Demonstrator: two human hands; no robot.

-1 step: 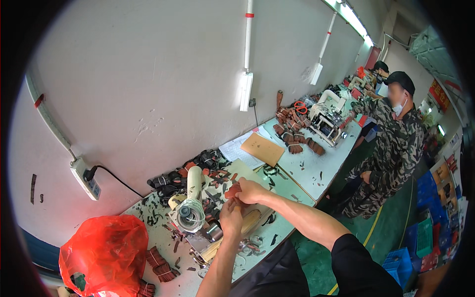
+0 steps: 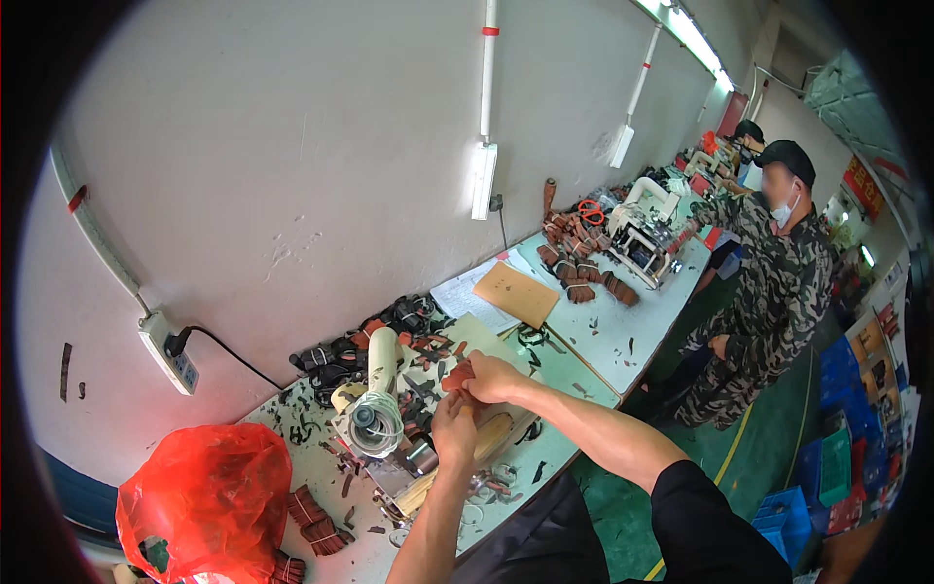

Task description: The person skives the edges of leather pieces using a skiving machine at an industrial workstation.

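Note:
Both my hands meet over the bench, just right of a cream-coloured machine [image 2: 383,360]. Pinched in my right hand [image 2: 496,378] is a small flat reddish-brown piece [image 2: 455,376], which looks like leather. My left hand [image 2: 453,428] is closed at the lower end of the same piece, its fingertips partly hidden. Beneath my hands lie a pale wooden bar [image 2: 494,434] and the machine's metal roller [image 2: 421,456]. Dark and reddish scraps [image 2: 420,391] are strewn beside the machine.
A red plastic bag [image 2: 209,496] and banded brown strips [image 2: 317,521] are at the near left. Black bundles [image 2: 331,358] line the wall. Beyond a brown envelope [image 2: 518,294] stands another machine [image 2: 642,234], with a co-worker [image 2: 778,273] in camouflage clothing beside it.

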